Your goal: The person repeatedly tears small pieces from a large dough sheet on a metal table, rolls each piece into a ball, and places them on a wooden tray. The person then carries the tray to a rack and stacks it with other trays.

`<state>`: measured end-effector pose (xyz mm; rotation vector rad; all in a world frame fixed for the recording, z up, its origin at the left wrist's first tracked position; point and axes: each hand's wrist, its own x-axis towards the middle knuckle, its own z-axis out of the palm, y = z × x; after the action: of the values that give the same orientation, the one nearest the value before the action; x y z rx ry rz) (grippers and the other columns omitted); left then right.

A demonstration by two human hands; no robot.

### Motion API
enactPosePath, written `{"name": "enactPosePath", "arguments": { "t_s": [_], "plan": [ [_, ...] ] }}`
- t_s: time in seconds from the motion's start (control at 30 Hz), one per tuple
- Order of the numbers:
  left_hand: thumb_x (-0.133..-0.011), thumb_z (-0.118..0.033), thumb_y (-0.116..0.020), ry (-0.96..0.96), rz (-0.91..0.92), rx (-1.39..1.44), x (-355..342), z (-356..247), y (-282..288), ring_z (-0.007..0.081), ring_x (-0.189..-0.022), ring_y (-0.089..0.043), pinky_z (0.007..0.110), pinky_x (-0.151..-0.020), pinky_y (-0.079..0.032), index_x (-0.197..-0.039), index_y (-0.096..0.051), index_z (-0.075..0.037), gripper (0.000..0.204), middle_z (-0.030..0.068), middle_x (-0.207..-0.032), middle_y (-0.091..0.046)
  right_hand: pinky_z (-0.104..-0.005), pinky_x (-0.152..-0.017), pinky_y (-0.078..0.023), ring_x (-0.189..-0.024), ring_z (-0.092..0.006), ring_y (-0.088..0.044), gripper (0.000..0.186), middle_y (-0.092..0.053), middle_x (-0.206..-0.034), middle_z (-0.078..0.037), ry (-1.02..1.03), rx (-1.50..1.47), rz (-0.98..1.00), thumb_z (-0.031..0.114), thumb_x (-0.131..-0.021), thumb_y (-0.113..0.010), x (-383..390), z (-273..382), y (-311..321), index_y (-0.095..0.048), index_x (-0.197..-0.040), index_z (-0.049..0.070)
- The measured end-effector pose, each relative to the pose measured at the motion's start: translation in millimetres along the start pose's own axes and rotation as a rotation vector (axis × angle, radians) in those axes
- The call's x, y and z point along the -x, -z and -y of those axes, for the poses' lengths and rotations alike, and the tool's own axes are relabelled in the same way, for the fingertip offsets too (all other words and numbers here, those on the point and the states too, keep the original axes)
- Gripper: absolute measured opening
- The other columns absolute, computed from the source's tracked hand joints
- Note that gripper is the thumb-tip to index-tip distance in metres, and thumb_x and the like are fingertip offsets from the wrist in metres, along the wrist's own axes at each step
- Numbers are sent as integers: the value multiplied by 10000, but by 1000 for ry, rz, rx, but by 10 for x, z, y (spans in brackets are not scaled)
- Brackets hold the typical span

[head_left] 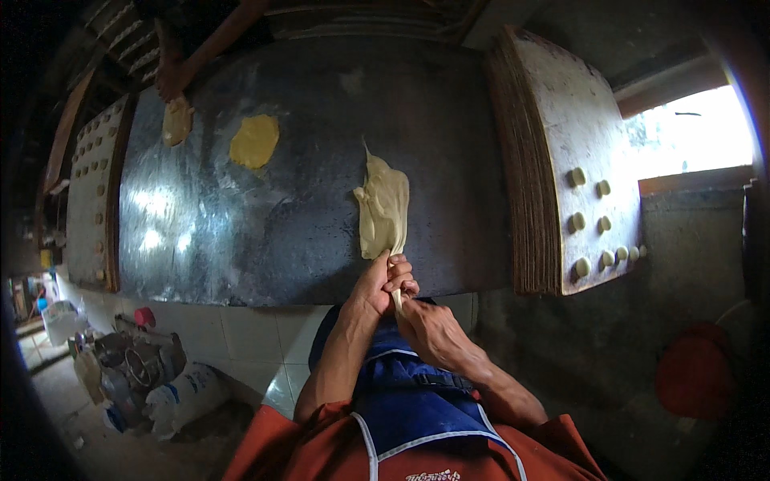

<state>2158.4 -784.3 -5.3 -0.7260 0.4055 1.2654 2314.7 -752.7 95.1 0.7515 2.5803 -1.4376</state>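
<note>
drawing out the dough (385, 204) seems the step: your left hand (377, 282) is closed around its neck, the wide part on the dark table (449, 120); your right hand (437, 333) is at the tail, grip too hidden to tell. next likely calls for gentle, even tension.

A dark grey, smooth, shiny tabletop (449, 104) carries a long, pale cream, folded strip of dough (383, 204). Left of that dough and farther back lies a flat, rounded, yellow mass (255, 142); farther left again, a tan oblong slab (176, 127). Whitish smears mark the tabletop left of the dough, where light glares brightly.
</note>
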Motion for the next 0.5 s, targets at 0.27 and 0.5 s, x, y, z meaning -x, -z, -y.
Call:
{"name": "enactPosePath", "arguments": {
  "t_s": [0.27, 0.5],
  "plan": [
    [-1024, -283, -590, -252, 48, -793, 288, -12, 545, 158, -995, -575, 365, -876, -504, -1299, -559, -58, 357, 11, -1131, -585, -354, -904, -545, -1039, -197, -684, 297, -696, -1107, -117, 350, -495, -51, 97, -972, -605, -930, -3, 162, -644, -1258, 25],
    [-974, -171, -551, -397, 42, -2251, 930, 125, 15, 427, -994, -652, 522, -825, -499, -878, -585, 10, 207, 253, -953, -661, -390, -776, -559, -899, -250, -703, 148, -689, -970, -127, 525, -116, -173, 137, -960, -671, -1726, -475, -687, -660, -1038, 12]
  ]
}}
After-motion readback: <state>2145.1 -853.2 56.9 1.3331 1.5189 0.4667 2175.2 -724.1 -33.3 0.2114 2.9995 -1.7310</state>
